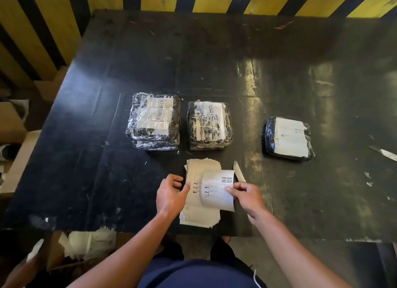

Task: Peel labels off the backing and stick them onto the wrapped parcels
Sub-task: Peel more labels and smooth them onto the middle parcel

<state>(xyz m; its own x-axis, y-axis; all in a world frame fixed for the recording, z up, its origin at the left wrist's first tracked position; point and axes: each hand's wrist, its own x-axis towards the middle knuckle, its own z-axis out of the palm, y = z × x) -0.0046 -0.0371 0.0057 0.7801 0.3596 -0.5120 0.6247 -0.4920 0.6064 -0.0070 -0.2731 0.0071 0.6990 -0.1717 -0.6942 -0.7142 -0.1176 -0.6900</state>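
Note:
Three parcels wrapped in black plastic and clear film sit on the dark table [86, 158]: a left parcel [153, 121], a middle parcel [210, 125] and a right parcel [289, 138] with a large white label on top. A stack of label sheets [199, 216] lies near the table's front edge. My right hand [247, 196] pinches the edge of one curled label [217, 191] lifted above the stack. My left hand [170, 194] rests on the stack's left side, thumb pressing the top sheet.
A narrow strip of backing paper [238, 171] lies right of the stack. A knife-like blade [384, 152] lies at the right edge. Cardboard boxes [12, 124] stand left of the table. Discarded paper [92, 242] lies on the floor below the front edge. A yellow-and-black striped wall stands behind.

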